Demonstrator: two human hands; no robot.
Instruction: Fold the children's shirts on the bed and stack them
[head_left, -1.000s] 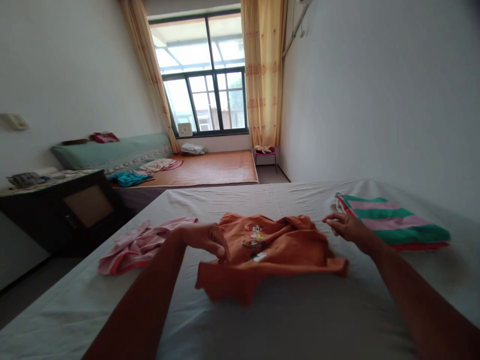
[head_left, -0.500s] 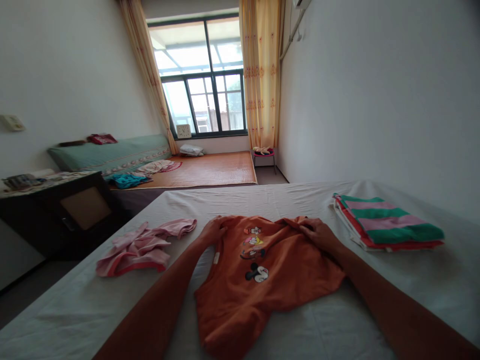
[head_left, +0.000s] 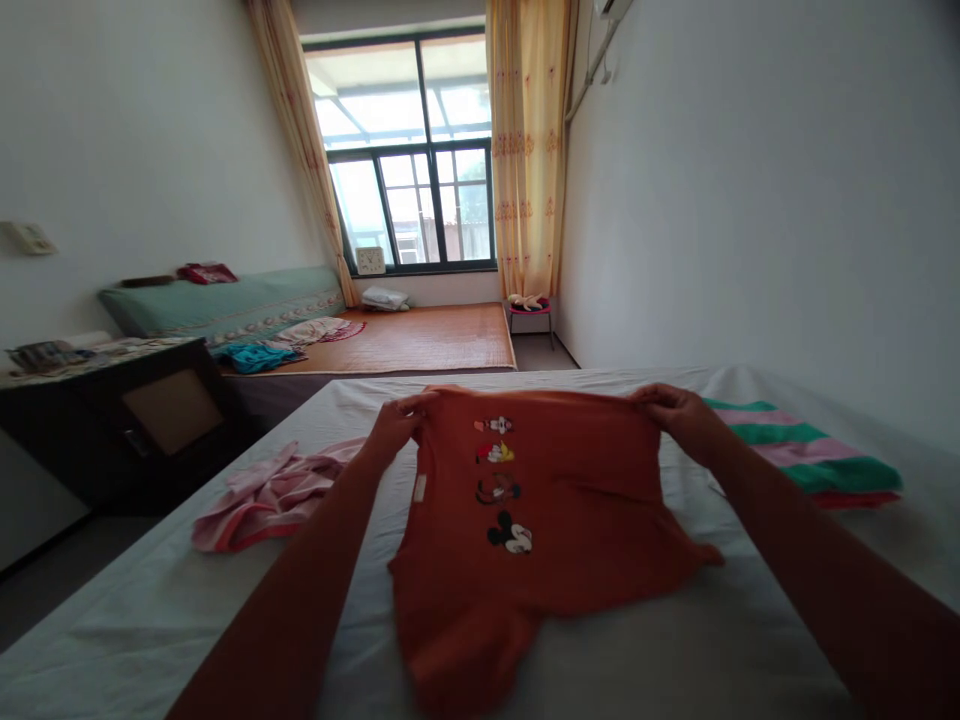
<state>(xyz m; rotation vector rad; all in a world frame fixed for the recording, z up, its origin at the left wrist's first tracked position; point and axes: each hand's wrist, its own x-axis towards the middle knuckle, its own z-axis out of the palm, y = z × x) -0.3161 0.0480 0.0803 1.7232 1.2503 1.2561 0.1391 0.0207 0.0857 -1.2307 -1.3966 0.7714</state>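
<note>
An orange T-shirt [head_left: 577, 540] with several cartoon figures printed on it is stretched between my two hands. Its far edge is lifted off the white sheet, while the near part lies on the bed. My left hand [head_left: 401, 425] pinches the far left corner; my right hand [head_left: 679, 412] pinches the far right corner. Left of my left forearm lies a crumpled pink garment [head_left: 262, 500], partly hidden by that arm. Past my right hand sits a folded stack with a green and pink striped cloth [head_left: 810, 445] on top, partly covered by my arm.
The white-sheeted bed [head_left: 142, 620] fills the foreground. A dark cabinet [head_left: 172, 410] stands at the left. Beyond is a second bed with a brown mat [head_left: 427, 335], holding a blue cloth [head_left: 259, 357]. A small stool [head_left: 530, 310] stands below the curtain [head_left: 525, 150].
Both hands have raised the T-shirt's far edge and moved slightly apart. The bunched fabric is now pulled straight and flatter, with the printed figures spread out.
</note>
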